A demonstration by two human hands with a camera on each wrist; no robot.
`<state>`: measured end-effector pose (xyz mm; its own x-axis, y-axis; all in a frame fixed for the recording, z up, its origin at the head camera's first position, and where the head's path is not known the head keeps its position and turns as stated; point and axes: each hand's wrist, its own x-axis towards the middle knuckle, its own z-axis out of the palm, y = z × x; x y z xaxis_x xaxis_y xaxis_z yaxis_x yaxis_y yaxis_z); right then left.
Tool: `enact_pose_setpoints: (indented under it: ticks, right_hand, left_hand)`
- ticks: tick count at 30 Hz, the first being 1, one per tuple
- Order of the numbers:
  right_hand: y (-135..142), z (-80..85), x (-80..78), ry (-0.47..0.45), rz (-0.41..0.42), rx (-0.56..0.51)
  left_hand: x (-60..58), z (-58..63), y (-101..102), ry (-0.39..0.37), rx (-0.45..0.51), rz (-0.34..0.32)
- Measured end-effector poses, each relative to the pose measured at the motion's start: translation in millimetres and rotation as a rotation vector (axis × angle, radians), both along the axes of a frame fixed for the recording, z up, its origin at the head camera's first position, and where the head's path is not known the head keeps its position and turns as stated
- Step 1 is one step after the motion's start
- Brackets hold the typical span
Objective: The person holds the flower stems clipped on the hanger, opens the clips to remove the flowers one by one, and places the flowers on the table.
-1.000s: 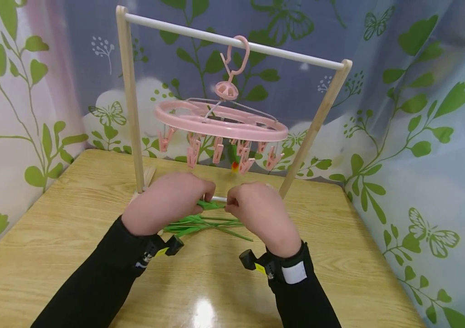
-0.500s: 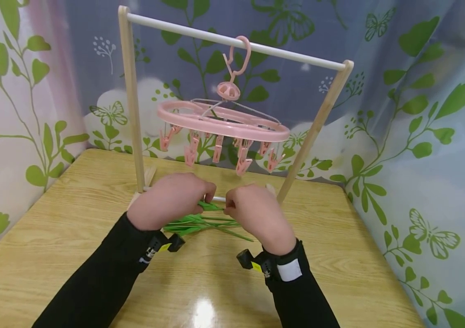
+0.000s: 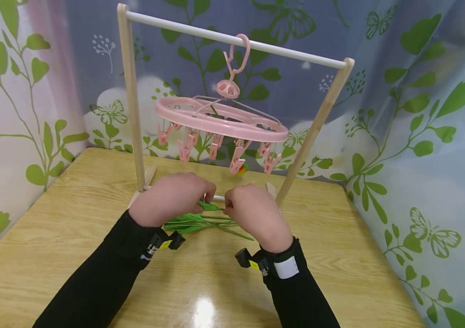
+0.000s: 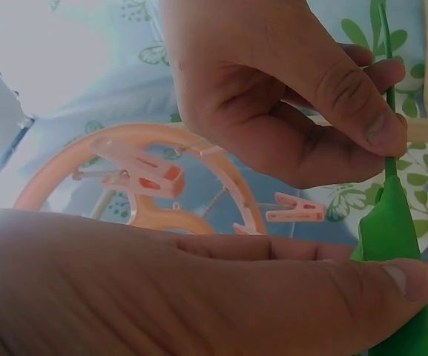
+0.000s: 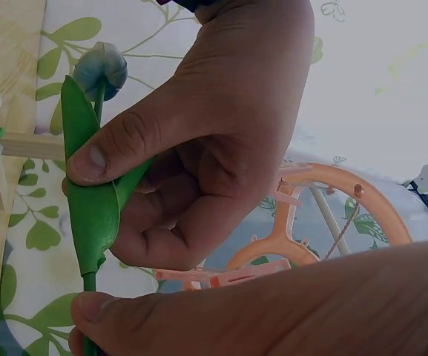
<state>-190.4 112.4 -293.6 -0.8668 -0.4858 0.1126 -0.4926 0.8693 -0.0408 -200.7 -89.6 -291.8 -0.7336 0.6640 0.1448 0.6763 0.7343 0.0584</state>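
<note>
Compared with one second ago, the pink hanger is turned slightly and its clips hang in other places, while both hands stay almost the same. Lower than the hanger, the left hand pinches the leaf of a flower, and the right hand pinches its stem. Work on the flower therefore seems little advanced.

A white rod is held up by two wooden posts above a wood-grained table, on which a bright patch of light is reflected. The table is bordered by pale curtains, printed with green leaves and butterflies.
</note>
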Motion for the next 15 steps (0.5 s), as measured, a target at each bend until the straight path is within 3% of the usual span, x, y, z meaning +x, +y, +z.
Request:
enact_pose_setpoints:
  ticks: [5, 15]
  right_hand:
    - [-1, -3.4, -2.5, 0.020, 0.007, 0.022]
    - [-1, -14.3, -12.5, 0.017, -0.002, 0.044]
  left_hand:
    - [-4.7, -1.9, 1, -0.049, -0.005, -0.001]
    - [-13.9, -12.1, -1, -0.077, -0.006, -0.013]
